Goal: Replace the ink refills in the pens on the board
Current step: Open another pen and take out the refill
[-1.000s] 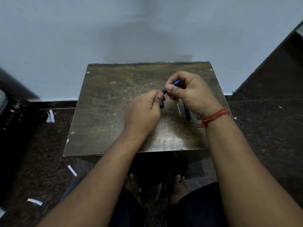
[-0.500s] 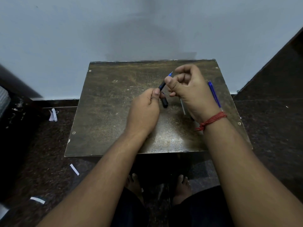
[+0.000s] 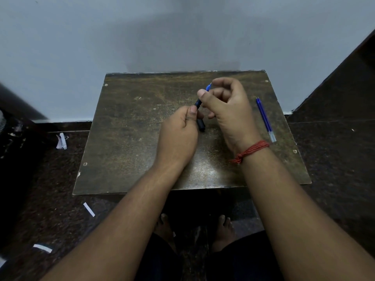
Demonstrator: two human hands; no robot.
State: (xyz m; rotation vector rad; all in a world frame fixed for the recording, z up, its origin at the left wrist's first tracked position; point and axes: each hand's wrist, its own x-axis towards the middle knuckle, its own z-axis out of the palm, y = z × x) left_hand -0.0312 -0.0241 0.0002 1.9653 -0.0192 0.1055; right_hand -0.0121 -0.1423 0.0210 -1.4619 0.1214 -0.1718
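A dark pen is held between two bare hands above a worn brown board.

The pen barrel (image 3: 198, 102) is gripped by the left hand (image 3: 178, 134), closed around its lower part, while the blue refill tip (image 3: 208, 86) at its upper end is pinched by the right hand (image 3: 227, 106). A black pen piece (image 3: 201, 125) lies on the board (image 3: 125, 138) just beside the left hand. A spare blue refill (image 3: 265, 119) lies near the board's right edge, apart from both hands.

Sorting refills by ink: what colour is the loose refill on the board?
Blue, with a clear end; the refill shows in the head view.
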